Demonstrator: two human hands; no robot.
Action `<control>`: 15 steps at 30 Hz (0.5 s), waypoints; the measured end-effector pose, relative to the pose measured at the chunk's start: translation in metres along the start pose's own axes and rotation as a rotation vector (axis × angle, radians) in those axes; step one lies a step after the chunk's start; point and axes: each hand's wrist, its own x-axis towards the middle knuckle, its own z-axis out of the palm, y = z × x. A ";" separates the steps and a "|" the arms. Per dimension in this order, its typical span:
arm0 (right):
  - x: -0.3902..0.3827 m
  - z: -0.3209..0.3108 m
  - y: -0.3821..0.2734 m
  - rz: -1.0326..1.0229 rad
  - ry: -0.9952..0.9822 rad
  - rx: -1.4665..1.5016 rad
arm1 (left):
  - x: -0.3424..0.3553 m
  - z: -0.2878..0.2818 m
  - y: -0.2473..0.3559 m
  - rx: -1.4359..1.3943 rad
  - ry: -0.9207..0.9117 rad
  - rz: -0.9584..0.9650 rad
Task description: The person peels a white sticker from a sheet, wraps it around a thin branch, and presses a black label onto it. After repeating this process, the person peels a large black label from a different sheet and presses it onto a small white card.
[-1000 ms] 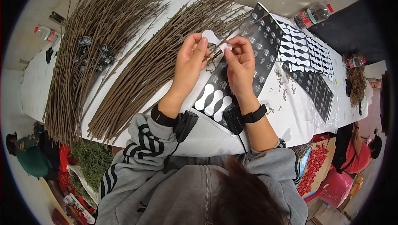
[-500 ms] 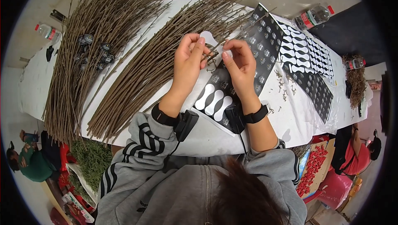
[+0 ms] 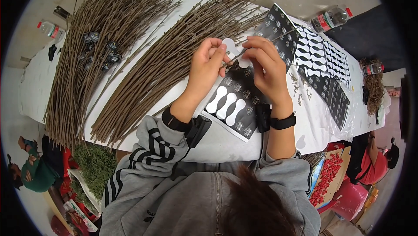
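Held up over the table between my hands is a white label with two rounded ends and a narrow waist. My left hand is closed in a pinch at the label's left end. A thin brown twig crosses the label at a slant. My right hand has its fingers closed around the twig, close to the label's other end. Below my hands lies a black printed sheet bearing several more white labels. A long bundle of twigs lies left of my hands.
Another twig bundle, with small black tags on it, lies at far left. More label sheets and a plastic bottle are at right. Twig scraps dot the white cloth. A co-worker is at the right edge.
My right hand has moved right and turned, and a twig now extends past it to the upper right. My left hand has shifted right; the label now shows both ends across the twig.
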 end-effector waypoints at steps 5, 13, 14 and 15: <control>-0.001 0.005 0.003 0.041 0.072 0.103 | -0.001 0.001 0.000 -0.022 -0.017 -0.045; -0.003 0.013 0.006 0.091 0.126 0.153 | -0.002 -0.003 0.004 -0.130 -0.064 -0.199; -0.003 0.014 0.007 0.103 0.138 0.171 | -0.002 -0.003 0.004 -0.130 -0.064 -0.199; -0.003 0.014 0.008 0.104 0.138 0.171 | -0.002 -0.003 0.004 -0.141 -0.061 -0.202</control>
